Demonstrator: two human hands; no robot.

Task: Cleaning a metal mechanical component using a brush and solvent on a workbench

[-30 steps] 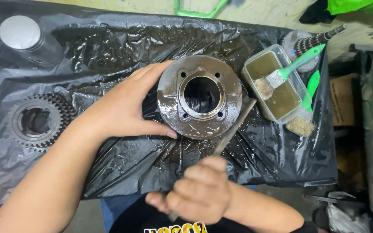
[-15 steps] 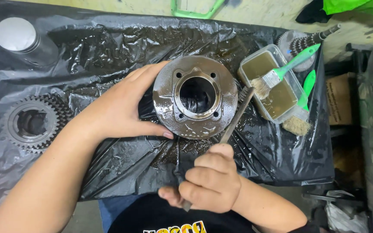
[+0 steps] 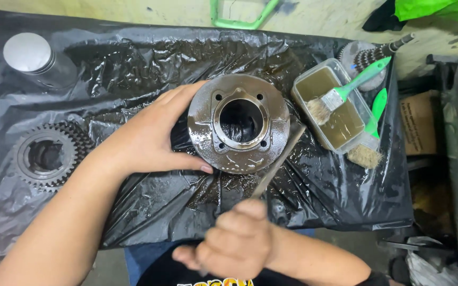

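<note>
**Oily hub on the bench, both hands engaged**

Your left hand (image 3: 149, 140) lies spread against the left side of the round metal hub (image 3: 238, 123), thumb pressed to its lower rim. The hub sits mid-bench on black plastic sheeting (image 3: 133, 63), bore facing up. Your right hand (image 3: 234, 246) is clenched around a flat metal bar (image 3: 278, 161), whose far end touches the hub's right edge. Also present: a gear (image 3: 46, 155) at left, and a tub of brown liquid (image 3: 335, 108) with a green-handled brush (image 3: 345, 91) at right.
</note>
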